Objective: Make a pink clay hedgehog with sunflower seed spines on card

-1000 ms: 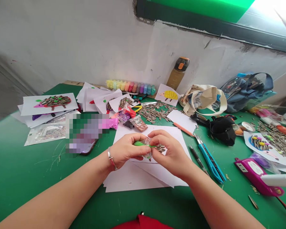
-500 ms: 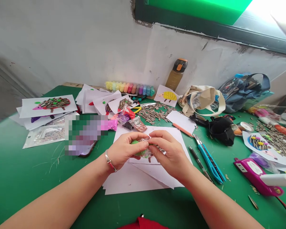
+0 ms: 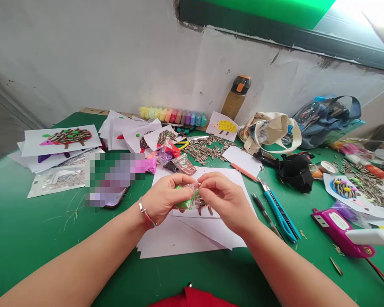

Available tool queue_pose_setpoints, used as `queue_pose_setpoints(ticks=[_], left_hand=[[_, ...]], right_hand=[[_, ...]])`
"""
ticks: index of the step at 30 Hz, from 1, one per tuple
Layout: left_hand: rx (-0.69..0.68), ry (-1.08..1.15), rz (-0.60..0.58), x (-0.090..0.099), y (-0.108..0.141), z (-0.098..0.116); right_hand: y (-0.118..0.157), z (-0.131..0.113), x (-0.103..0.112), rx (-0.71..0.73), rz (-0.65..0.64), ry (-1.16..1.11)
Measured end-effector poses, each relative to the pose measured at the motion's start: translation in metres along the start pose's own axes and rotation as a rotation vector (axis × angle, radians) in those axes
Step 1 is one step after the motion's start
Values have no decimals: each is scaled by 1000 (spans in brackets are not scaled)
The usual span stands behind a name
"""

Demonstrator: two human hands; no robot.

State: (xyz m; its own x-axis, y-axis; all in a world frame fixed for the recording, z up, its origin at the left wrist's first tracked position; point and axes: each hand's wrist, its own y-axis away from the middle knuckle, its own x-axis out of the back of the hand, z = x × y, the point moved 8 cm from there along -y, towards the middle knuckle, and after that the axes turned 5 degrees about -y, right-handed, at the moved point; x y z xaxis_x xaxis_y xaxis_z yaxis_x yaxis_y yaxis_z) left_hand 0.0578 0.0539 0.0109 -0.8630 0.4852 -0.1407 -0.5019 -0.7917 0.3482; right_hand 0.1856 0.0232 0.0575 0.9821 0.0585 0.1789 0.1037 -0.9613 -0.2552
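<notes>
My left hand (image 3: 166, 197) is closed around a small clear bag of green modelling clay (image 3: 186, 202), thumb on top. My right hand (image 3: 227, 199) is closed too, its thumb and fingertips pinching the bag's clear plastic edge close to the left thumb. Beneath both hands lies a picture with sunflower seeds and brown legs (image 3: 206, 209), mostly hidden. It rests on white sheets of paper (image 3: 179, 242). Just beyond the hands are small bags of brown clay (image 3: 184, 164) and red clay (image 3: 171, 147).
Right of the paper lie a black pen (image 3: 266, 216), a blue utility knife (image 3: 280, 215) and a magenta glue gun (image 3: 339, 230). Loose sunflower seeds (image 3: 208, 149) spread behind. Finished hedgehog pictures (image 3: 62, 140) and a phone (image 3: 117, 198) are leftward. A bottle (image 3: 237, 97) stands by the wall.
The right fingers have shifted slightly on the bag's edge, and more of the green clay and the seed picture shows. The view has moved a little.
</notes>
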Motion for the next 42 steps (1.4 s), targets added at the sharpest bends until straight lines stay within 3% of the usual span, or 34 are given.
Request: queue_pose_setpoints(ticks=[2,5,12,20,24,33,38,42], left_hand=[[15,10,35,3,0,-1],[42,53,60,7,0,-1],[11,175,97,18,-3,8],[27,149,179,33,-7,6],[27,153,225,40,-9,4],[53,148,257,45,-12,-2],[53,139,258,47,-14,-3],[44,154,266,46,-14,-2]], right_hand=[[0,17,2,-205,20,-220],[-1,28,11,-300,104,-339],[-10,33,39,-264,232,-312],[-10,48,32,-310,112,-25],[-12,50,33,-322,92,0],[-20,52,80,-278,269,159],[-21,60,68,-312,201,-9],[-20,57,62,-315,162,76]])
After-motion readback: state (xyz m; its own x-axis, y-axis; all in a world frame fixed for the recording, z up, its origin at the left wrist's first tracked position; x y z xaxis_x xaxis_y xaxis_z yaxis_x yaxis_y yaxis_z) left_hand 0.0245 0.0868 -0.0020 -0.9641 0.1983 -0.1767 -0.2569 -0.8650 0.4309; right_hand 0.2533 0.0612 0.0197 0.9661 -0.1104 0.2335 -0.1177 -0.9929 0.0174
